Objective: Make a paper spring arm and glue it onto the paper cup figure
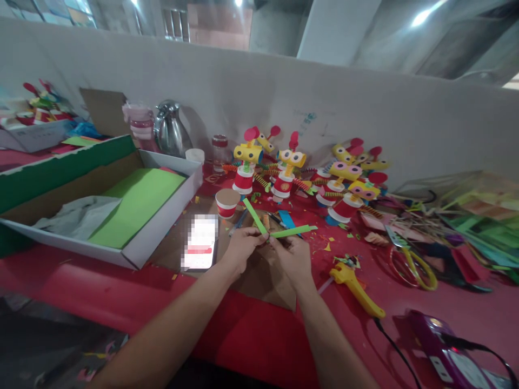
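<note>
Two light green paper strips (pixel 294 232) meet in a V between my hands, above a brown cardboard sheet (pixel 263 275). My left hand (pixel 244 246) pinches the joined end from the left, where one strip slants up and away. From the right, my right hand (pixel 292 256) grips the same end, and the other strip points right. A small coiled paper piece (pixel 266 220) lies just beyond my fingers. Left of the strips stands a red and white paper cup (pixel 227 202). The lit phone (pixel 200 243) lies beside my left forearm.
Paper-cup figures (pixel 283 178) stand along the wall. An open box (pixel 162 237) with green paper is at left. At right are a yellow glue gun (pixel 357 289), scissors (pixel 411 259), a purple power strip (pixel 446 351) and paper scraps. A steel jug (pixel 172 129) stands behind.
</note>
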A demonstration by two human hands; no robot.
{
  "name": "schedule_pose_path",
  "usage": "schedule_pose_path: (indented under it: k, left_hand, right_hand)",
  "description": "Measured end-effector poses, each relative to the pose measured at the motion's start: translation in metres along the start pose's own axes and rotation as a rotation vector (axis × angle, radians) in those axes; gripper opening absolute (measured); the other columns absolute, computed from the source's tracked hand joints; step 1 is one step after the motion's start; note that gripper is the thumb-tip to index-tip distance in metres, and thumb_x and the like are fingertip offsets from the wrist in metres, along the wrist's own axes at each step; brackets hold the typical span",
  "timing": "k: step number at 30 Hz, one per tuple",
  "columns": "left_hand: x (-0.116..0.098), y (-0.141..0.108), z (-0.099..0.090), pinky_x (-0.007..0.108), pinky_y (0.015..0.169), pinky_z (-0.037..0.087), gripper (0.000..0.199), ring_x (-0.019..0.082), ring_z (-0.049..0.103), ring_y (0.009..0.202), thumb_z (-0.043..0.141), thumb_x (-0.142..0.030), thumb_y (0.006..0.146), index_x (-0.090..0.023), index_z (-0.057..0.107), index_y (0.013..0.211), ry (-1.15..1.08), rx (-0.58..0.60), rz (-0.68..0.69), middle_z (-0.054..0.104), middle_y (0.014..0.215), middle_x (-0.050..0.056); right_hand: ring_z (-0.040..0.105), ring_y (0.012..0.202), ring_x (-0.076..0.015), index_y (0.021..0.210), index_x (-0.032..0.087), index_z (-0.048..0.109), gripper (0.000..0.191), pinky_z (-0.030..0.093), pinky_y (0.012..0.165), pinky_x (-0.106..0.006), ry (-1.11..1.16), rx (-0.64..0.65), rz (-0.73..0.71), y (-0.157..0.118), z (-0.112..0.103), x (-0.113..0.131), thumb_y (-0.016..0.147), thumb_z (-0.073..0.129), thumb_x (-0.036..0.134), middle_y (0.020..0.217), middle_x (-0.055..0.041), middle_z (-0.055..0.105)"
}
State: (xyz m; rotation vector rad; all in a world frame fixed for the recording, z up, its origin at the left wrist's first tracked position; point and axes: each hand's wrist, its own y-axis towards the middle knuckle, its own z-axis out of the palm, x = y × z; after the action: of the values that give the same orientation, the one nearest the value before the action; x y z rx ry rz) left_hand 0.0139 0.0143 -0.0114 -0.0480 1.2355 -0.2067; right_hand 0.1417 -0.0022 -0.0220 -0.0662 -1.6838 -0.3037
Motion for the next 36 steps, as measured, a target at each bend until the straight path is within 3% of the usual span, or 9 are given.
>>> schedule_pose_path:
  k: [6, 11, 17, 21, 28, 36]
  left_hand:
    - [-0.005, -0.003, -0.001, 0.027, 0.061, 0.039, 0.026, 0.013, 0.054, 0.061, 0.083, -0.036, 0.055, -0.014, 0.073, 0.066, -0.014, 0.075, -0.009, 0.064, 0.062, 0.003]
    - [-0.007, -0.006, 0.003, 0.028, 0.067, 0.043, 0.025, 0.013, 0.057, 0.064, 0.084, -0.034, 0.056, -0.014, 0.073, 0.065, -0.095, 0.068, -0.012, 0.066, 0.064, 0.004]
    - [-0.014, -0.008, 0.004, 0.025, 0.063, 0.043, 0.023, 0.011, 0.057, 0.061, 0.084, -0.026, 0.051, -0.012, 0.071, 0.064, -0.173, 0.081, -0.139, 0.064, 0.064, 0.003]
    - [-0.016, -0.008, 0.003, 0.025, 0.061, 0.043, 0.018, 0.011, 0.057, 0.060, 0.081, -0.022, 0.054, -0.012, 0.070, 0.063, -0.164, 0.089, -0.140, 0.065, 0.063, 0.003]
    - [-0.008, 0.000, 0.001, 0.024, 0.061, 0.045, 0.023, 0.011, 0.059, 0.061, 0.084, -0.023, 0.051, -0.012, 0.070, 0.066, -0.276, 0.000, -0.109, 0.066, 0.064, 0.003]
    - [-0.009, 0.001, 0.000, 0.023, 0.061, 0.048, 0.022, 0.010, 0.060, 0.059, 0.083, -0.019, 0.054, -0.011, 0.066, 0.066, -0.338, -0.018, -0.141, 0.065, 0.061, 0.003]
  right_hand:
    - [0.059, 0.064, -0.0179, 0.070, 0.019, 0.068, 0.022, 0.047, 0.064, -0.032, 0.132, -0.019, 0.034, -0.001, 0.000, 0.008, 0.064, 0.074, 0.038, 0.068, -0.0022, 0.069]
    - [0.058, 0.066, -0.0161, 0.074, 0.020, 0.067, 0.019, 0.048, 0.066, -0.030, 0.257, -0.014, 0.046, -0.004, 0.005, 0.011, 0.067, 0.073, 0.037, 0.071, 0.0004, 0.068]
    - [0.057, 0.062, -0.0152, 0.069, 0.018, 0.068, 0.020, 0.048, 0.063, -0.029, 0.265, 0.017, 0.083, -0.003, 0.002, 0.015, 0.063, 0.077, 0.036, 0.066, -0.0004, 0.068]
    - [0.057, 0.061, -0.0148, 0.067, 0.018, 0.066, 0.022, 0.048, 0.063, -0.029, 0.257, 0.026, 0.090, -0.003, 0.001, 0.017, 0.063, 0.077, 0.038, 0.064, 0.0002, 0.066]
    - [0.067, 0.079, -0.0203, 0.091, 0.022, 0.067, 0.028, 0.054, 0.077, -0.036, 0.240, 0.105, -0.009, -0.005, 0.009, 0.012, 0.068, 0.075, 0.035, 0.090, -0.0040, 0.073]
    - [0.067, 0.081, -0.0202, 0.095, 0.021, 0.068, 0.022, 0.053, 0.078, -0.035, 0.027, -0.063, -0.147, -0.008, 0.012, 0.002, 0.076, 0.068, 0.032, 0.091, -0.0050, 0.073]
